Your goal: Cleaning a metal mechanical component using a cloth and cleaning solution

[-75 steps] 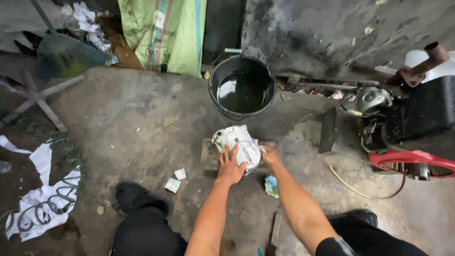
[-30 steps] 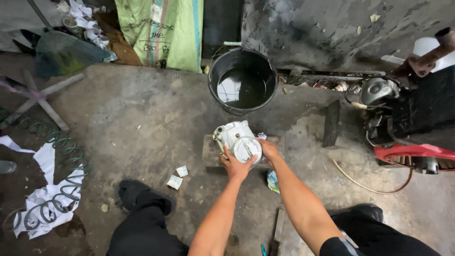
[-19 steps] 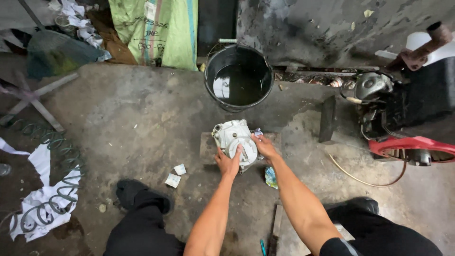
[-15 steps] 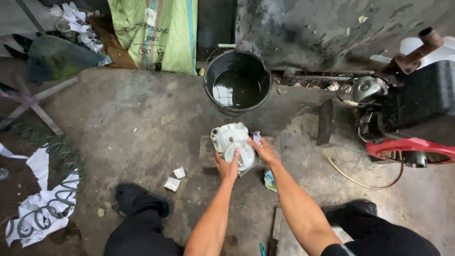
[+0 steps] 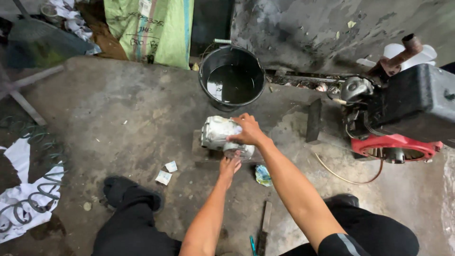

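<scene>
pale grey metal casing [image 5: 215,132], ribbed, grimy, right hand [image 5: 247,132] gripping its top, left hand [image 5: 230,165] open under its edge

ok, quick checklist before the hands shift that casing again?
1. Right hand on top of the casing, fingers over its upper edge: ok.
2. Left hand at the casing's near end, under the round cover: ok; how firm the hold is, cannot tell.
3. Casing seated on the block: cannot tell, hands and casing hide the contact.
4. Bucket of dark liquid just beyond the casing, upright, apart from it: ok, but close.
5. Floor near the knees: paper scraps, a crumpled wrapper, a flat bar: not ok, clutter.
6. Engine to the right, apart from the arms: ok.
</scene>
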